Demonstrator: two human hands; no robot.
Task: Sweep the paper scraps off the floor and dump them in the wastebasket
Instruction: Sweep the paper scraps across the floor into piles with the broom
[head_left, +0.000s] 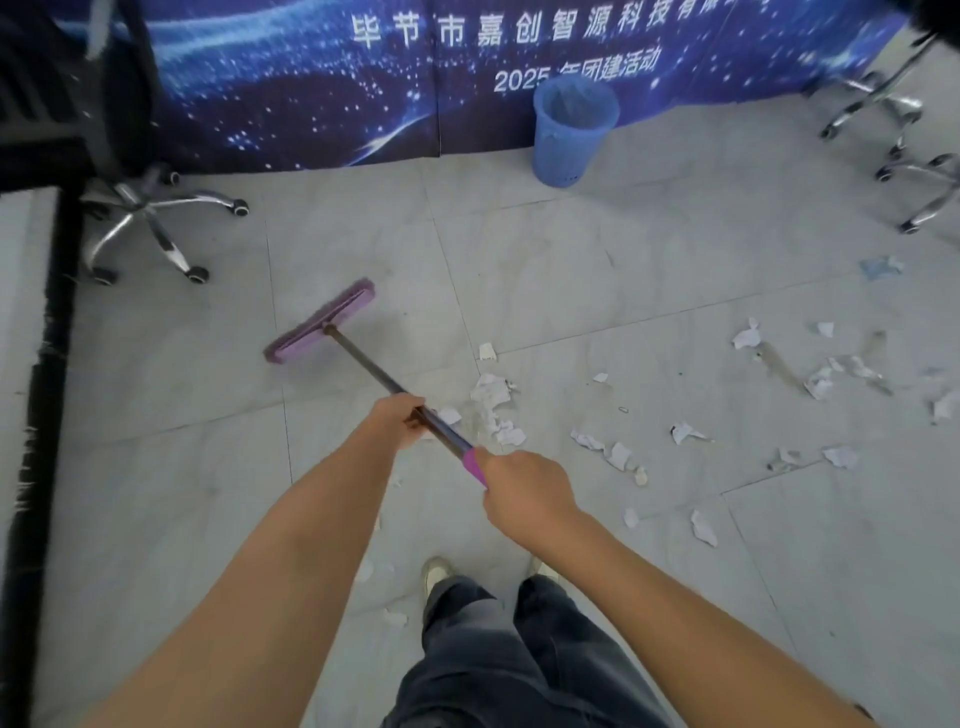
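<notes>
I hold a broom with both hands. Its purple head (319, 321) is on the grey floor to the front left, and its dark handle (371, 366) runs back toward me. My left hand (397, 418) grips the handle midway. My right hand (524, 491) grips the purple end grip. White paper scraps (493, 402) lie just right of the handle, and more scraps (826, 382) are scattered across the floor to the right. A blue wastebasket (569, 130) stands upright at the back by the banner.
A blue banner (311, 88) hangs along the back wall. One office chair base (150, 218) stands at the left and another chair base (904, 150) at the far right. A dark desk edge (47, 364) runs down the left side. My feet (436, 571) stand below my hands.
</notes>
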